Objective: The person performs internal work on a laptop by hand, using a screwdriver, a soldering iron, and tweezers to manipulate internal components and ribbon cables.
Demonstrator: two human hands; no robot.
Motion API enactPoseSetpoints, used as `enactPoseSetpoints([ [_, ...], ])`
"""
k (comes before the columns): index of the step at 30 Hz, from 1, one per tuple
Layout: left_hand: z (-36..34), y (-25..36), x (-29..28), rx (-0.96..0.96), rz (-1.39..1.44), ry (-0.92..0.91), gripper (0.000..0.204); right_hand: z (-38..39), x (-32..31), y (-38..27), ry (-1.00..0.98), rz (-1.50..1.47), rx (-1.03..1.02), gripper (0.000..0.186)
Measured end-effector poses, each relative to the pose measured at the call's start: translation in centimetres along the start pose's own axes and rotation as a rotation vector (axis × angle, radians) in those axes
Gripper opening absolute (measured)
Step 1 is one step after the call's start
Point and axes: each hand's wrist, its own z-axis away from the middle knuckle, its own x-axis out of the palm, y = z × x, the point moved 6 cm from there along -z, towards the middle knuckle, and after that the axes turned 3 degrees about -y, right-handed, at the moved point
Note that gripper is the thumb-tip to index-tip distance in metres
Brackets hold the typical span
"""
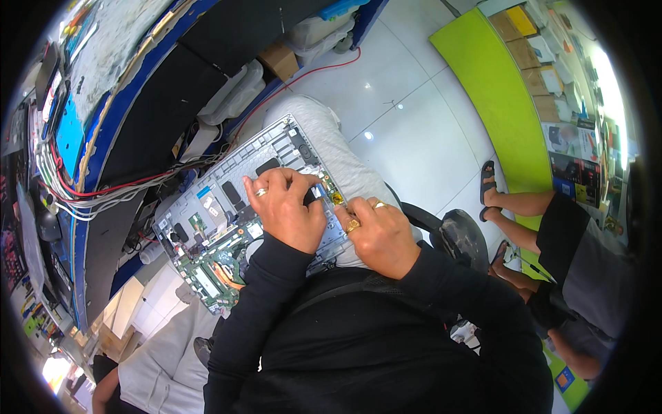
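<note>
An opened laptop chassis [238, 168], grey with its inside bare, lies slanted across my lap. Its green circuit board [205, 277] with copper-coloured heat pipes fills the near left part. My left hand [284, 210] rests over the middle, fingers bent and closed in beside a small green board [331, 181] along the right side. Close by on that side, my right hand [380, 234] has its fingers curled together, the fingertips at a shiny yellow piece [336, 198]. Whatever either hand pinches is hidden by the fingers. Both hands wear rings.
On the left stands a cluttered blue-edged workbench [81, 228] with a bundle of cables [96, 196] hanging over it. Plastic bins [234, 93] and a cardboard box [278, 61] sit underneath. At right, another person's legs [517, 214] are beside a lime-green counter [483, 76]. Someone's grey trousers [172, 359] show lower left.
</note>
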Motion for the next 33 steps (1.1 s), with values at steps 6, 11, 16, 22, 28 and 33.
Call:
enactPoseSetpoints([
  [6,0.1,-0.3,0.0,0.008,0.019,0.013,0.015,-0.3,-0.6,0.0,-0.015,-0.083,-0.028,0.034],
  [11,0.2,-0.7,0.1,-0.001,0.042,-0.031,0.019,-0.4,-0.4,0.1,-0.073,-0.053,0.030,0.042],
  [16,0.5,-0.6,-0.4,0.020,0.045,-0.058,0.024,-0.1,-0.2,0.8,-0.125,-0.080,-0.002,0.039],
  [22,0.6,-0.4,-0.3,0.047,0.048,-0.037,0.027,0.7,-0.5,2.3,0.005,-0.313,0.165,0.036],
  [28,0.6,-0.5,-0.3,0.050,0.049,-0.037,0.027,-0.1,-1.2,1.0,-0.061,-0.155,-0.026,0.036],
  [33,0.8,-0.2,-1.2,0.066,0.043,-0.052,0.027,0.2,-0.7,1.2,-0.079,-0.091,0.023,0.045],
])
